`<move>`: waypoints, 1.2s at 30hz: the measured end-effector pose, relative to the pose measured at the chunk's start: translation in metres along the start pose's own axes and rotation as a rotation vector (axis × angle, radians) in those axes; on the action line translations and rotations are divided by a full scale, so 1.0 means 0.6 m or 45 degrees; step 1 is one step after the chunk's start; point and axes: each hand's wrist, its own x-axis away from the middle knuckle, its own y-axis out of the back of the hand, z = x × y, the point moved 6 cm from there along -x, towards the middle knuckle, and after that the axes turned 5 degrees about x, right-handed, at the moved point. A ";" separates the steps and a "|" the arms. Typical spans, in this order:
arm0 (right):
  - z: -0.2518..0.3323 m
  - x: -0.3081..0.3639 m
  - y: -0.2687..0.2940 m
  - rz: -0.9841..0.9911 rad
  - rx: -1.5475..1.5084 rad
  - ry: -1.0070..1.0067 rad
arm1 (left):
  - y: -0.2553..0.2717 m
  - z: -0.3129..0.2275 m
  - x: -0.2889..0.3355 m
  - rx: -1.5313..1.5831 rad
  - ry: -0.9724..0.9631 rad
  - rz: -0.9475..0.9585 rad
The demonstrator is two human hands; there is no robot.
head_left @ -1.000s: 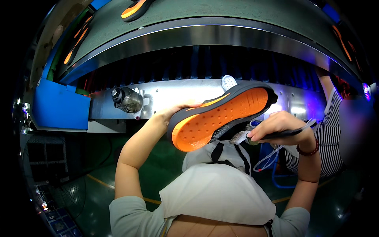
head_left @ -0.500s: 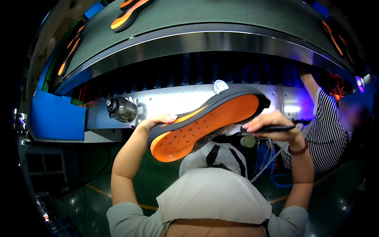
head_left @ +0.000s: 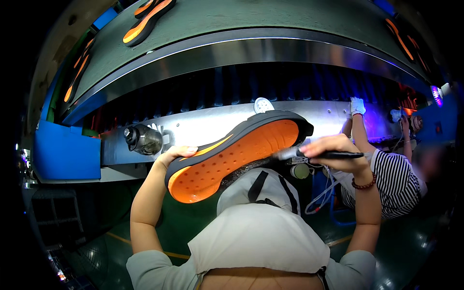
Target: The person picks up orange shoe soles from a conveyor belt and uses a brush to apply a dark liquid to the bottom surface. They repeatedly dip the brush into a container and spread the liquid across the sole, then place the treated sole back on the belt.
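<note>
My left hand (head_left: pixel 176 154) holds an orange shoe sole with a dark rim (head_left: pixel 232 157) by its heel end, tilted up toward the right, its orange face turned to me. My right hand (head_left: pixel 333 147) grips a black brush-like tool (head_left: pixel 319 154) with a pale tip that rests against the sole's lower edge near the toe. Both hands are raised in front of a metal machine panel (head_left: pixel 212 128), above my white apron (head_left: pixel 261 232).
A curved grey conveyor (head_left: pixel 251 19) carries orange soles (head_left: pixel 147 21) overhead. A glass jar (head_left: pixel 142 139) sits on the panel at left, beside a blue box (head_left: pixel 65 152). A person in a striped shirt (head_left: pixel 394 181) with white gloves works at right.
The sole and both hands have shifted slightly left and lower in view. The brush tip has come from beneath the toe to the sole's lower edge.
</note>
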 end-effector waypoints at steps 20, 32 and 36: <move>0.007 -0.038 -0.019 -0.112 -0.510 -0.331 | -0.077 -0.008 -0.015 0.230 -0.202 0.345; 0.004 -0.051 -0.114 -0.788 0.139 0.038 | -0.144 0.035 -0.106 0.747 -0.340 0.563; 0.015 -0.055 -0.119 -0.801 0.345 0.071 | -0.150 0.033 -0.109 0.794 -0.338 0.563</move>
